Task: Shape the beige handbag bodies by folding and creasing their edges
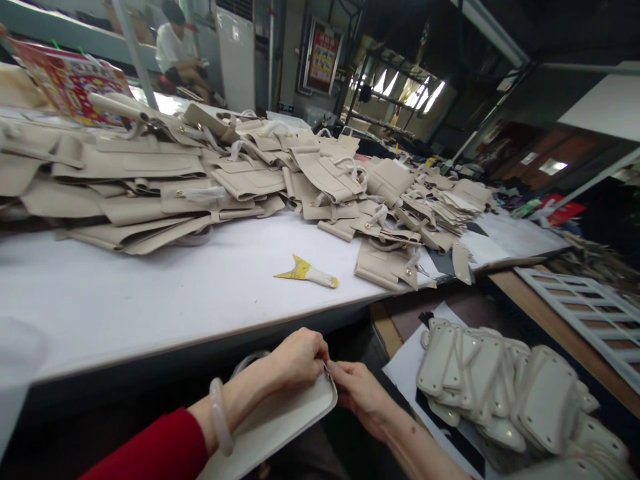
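Left hand [300, 357], right hand [361, 393]: two at six o'clock, plus one bangle [220, 417], one cream panel [285, 420]! One forked tool [309, 272] dead centre, dozens of beige bag pieces [323, 177] nine to three, ten-plus pale plates [485, 370] at four!

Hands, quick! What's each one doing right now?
Left hand: closed, holding the cream piece near its corner.
Right hand: fingertips at that same corner; whether they pinch it can't be told.

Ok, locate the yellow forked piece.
Near the head view's centre, the forked piece lies on the white tabletop beyond the left hand, left of a folded beige piece.
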`<state>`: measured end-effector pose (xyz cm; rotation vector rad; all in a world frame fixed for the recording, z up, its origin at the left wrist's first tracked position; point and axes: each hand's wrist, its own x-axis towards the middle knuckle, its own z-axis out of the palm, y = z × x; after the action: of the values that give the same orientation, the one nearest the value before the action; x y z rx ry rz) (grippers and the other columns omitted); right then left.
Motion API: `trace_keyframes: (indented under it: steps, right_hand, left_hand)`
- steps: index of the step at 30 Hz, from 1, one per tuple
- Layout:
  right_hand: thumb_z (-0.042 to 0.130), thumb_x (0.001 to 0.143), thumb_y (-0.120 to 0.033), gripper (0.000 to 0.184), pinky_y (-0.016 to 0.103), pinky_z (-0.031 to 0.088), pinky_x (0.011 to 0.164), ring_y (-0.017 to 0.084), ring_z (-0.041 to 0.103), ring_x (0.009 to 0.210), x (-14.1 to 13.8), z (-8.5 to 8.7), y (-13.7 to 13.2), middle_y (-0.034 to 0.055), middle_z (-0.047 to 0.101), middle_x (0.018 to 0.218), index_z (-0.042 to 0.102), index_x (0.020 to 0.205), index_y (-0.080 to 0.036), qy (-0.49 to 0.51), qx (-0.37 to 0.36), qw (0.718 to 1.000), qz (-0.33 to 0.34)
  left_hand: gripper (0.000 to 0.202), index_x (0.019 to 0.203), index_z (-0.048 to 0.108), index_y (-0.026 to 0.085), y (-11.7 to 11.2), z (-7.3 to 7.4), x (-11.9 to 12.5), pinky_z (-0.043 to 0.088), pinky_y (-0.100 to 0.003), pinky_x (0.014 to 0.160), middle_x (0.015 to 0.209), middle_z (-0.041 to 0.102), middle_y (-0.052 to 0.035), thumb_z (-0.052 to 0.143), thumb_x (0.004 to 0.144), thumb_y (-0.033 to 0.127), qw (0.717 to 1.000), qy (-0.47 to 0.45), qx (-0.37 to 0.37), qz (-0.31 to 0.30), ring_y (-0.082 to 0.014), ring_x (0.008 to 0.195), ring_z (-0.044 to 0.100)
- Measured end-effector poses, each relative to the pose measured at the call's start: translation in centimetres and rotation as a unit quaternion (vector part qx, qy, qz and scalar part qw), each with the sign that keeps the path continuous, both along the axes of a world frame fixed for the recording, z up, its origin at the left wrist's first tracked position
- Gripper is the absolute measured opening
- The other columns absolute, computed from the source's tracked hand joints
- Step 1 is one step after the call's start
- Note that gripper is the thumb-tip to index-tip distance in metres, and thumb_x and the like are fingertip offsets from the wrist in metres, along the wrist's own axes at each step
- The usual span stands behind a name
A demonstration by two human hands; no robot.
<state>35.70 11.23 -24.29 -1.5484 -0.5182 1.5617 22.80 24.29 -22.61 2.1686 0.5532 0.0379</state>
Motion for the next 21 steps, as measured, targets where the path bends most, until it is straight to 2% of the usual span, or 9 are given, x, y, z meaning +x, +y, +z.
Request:
trace_keyframes:
  steps: [7,11,14,16,18,21]
  right_hand:
    - [0.084,0.060,-0.057,0.054,0.029,0.045,0.074,0.012,0.055,0.069,1.0,0.9,0.9,0.0041,0.062,0.075,0.073,0.082,-0.009,0.045,-0.029,0.996,0.069]
    - [0.081,0.064,-0.058,0.055,0.027,0.044,0.075,0.011,0.056,0.069,1.3,1.0,1.2,0.0039,0.065,0.078,0.075,0.092,-0.011,0.032,-0.039,0.993,0.110]
    - [0.076,0.069,-0.061,0.059,0.029,0.045,0.079,0.015,0.060,0.078,1.4,1.2,1.6,0.0061,0.071,0.089,0.074,0.107,-0.015,0.004,-0.036,0.987,0.159]
    - [0.073,0.074,-0.060,0.061,0.033,0.044,0.089,0.020,0.062,0.093,1.5,1.4,2.0,0.0075,0.072,0.105,0.070,0.118,-0.019,-0.029,-0.026,0.980,0.194]
    - [0.071,0.077,-0.058,0.061,0.036,0.038,0.101,0.024,0.058,0.113,1.6,1.4,2.5,0.0071,0.067,0.124,0.064,0.126,-0.023,-0.069,-0.014,0.973,0.220]
    - [0.068,0.080,-0.057,0.065,0.037,0.024,0.114,0.026,0.043,0.133,1.9,1.1,2.9,0.0063,0.052,0.143,0.056,0.134,-0.025,-0.118,-0.005,0.963,0.243]
  left_hand:
    - [0.030,0.085,0.075,0.020,0.7,0.3,-0.6,0.047,-0.024,0.063,0.082,0.074,-0.0019,0.053,0.065,0.017,0.997,0.034,-0.075,0.005,-0.0187,0.076,0.068]
    - [0.041,0.096,0.072,0.023,1.3,0.6,-2.3,0.050,-0.024,0.070,0.090,0.074,0.0003,0.051,0.063,0.013,0.993,0.044,-0.107,0.002,-0.0181,0.083,0.068]
    - [0.045,0.107,0.069,0.024,1.1,0.9,-5.0,0.050,-0.029,0.084,0.105,0.071,-0.0009,0.053,0.066,0.015,0.997,0.034,-0.068,0.023,-0.0208,0.096,0.065]
    - [0.048,0.115,0.065,0.026,0.7,1.1,-7.4,0.047,-0.033,0.095,0.116,0.067,-0.0011,0.054,0.069,0.016,0.998,0.028,-0.023,0.049,-0.0215,0.105,0.062]
    - [0.049,0.120,0.062,0.027,0.0,1.1,-10.0,0.045,-0.035,0.101,0.123,0.063,-0.0005,0.052,0.073,0.016,0.995,0.041,0.015,0.086,-0.0206,0.112,0.059]
    - [0.043,0.122,0.060,0.030,-1.8,0.5,-13.0,0.045,-0.039,0.103,0.129,0.059,-0.0010,0.049,0.082,0.021,0.982,0.072,0.074,0.156,-0.0213,0.117,0.057]
